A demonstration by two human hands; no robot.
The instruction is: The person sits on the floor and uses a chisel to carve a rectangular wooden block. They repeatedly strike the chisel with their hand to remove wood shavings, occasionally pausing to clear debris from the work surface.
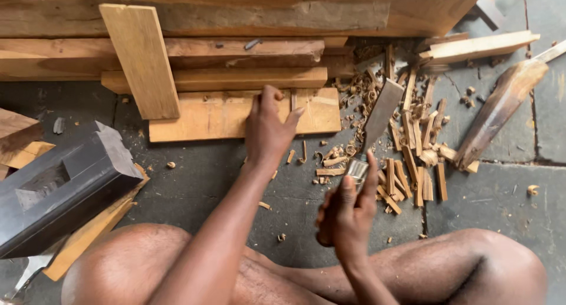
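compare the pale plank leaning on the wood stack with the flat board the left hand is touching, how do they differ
The leaning plank stands tilted, propped against the stacked timber; the flat board lies flat on the floor. The plank runs away from the person, while the board lies crosswise. No hand touches the plank; the left hand rests its fingers on the board. Both are pale, rectangular, sawn wood.

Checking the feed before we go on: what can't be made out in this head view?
- Left hand on the flat board: its palm and whatever is beneath are hidden by the hand itself.
- Chisel: the right hand wraps its handle, so the handle is hidden.
- Dark wooden block: cut off by the left edge.
- Plank stack: cut off by the top edge.
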